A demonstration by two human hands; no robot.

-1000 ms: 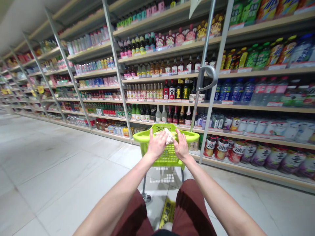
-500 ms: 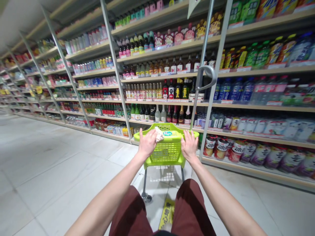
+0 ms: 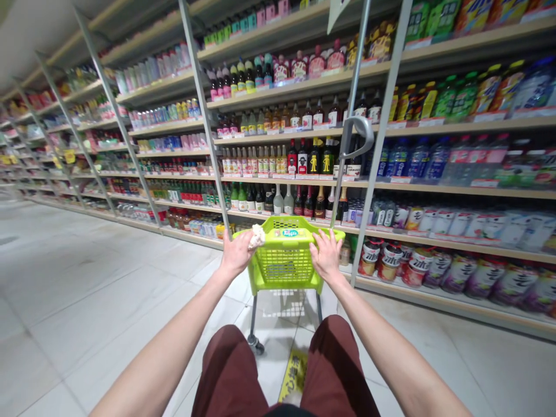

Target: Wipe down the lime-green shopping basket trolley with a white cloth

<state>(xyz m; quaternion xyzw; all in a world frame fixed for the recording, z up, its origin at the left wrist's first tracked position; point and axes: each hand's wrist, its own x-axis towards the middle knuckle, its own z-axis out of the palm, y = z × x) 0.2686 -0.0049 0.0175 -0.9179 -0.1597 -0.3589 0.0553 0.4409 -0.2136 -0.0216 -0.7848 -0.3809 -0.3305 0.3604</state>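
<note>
Before my knees stands a small lime-green shopping cart (image 3: pixel 284 269) with grey legs and a tall metal pole (image 3: pixel 354 75) at its right side. My left hand (image 3: pixel 237 253) is closed on a crumpled whitish cloth (image 3: pixel 257 237) at the left corner of the cart's rim. The underside of its grip is hidden. On the right part of the same rim lies my right hand (image 3: pixel 325 253), its fingers curled over the edge. Between both hands a small label (image 3: pixel 290 233) shows on the handle.
Tall shelves (image 3: pixel 299 184) of bottles stand behind the cart and run far to the left. Large jars (image 3: pixel 391 263) fill the lowest shelf at right. A yellow floor sign (image 3: pixel 295 370) lies between my knees on the pale tiles (image 3: pixel 108 313).
My left hand has slid left with the cloth, from nearer the label to the rim's left corner. The cart has shifted slightly left, my right hand along with it.
</note>
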